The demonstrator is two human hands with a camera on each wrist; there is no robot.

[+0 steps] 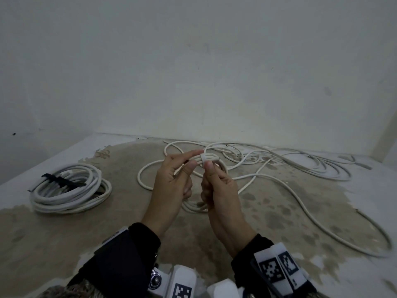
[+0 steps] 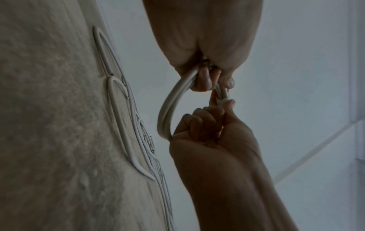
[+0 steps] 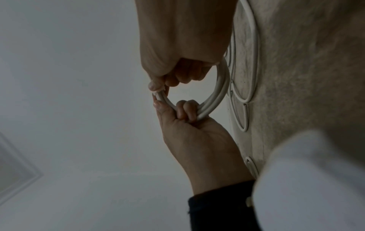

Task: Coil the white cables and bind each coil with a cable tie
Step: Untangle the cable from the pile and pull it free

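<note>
Above the worn floor I hold a small coil of white cable (image 1: 193, 206) in both hands. A white tie (image 1: 203, 158) is wrapped round the top of the coil. My left hand (image 1: 190, 166) grips the coil's left side, thumb and forefinger stretched along the strands up to the tie. My right hand (image 1: 211, 171) pinches the tie with its thumb on top, and its other fingers curl round the coil. In the left wrist view the coil (image 2: 166, 109) arcs between the two hands, and the tie (image 2: 222, 100) sits at the fingertips. The right wrist view shows the same coil (image 3: 219, 93).
A finished white coil (image 1: 68, 190) bound by a black tie (image 1: 62, 181) lies on the floor at the left. Loose white cables (image 1: 300, 171) sprawl across the floor behind and to the right of my hands. Walls close off the back and left.
</note>
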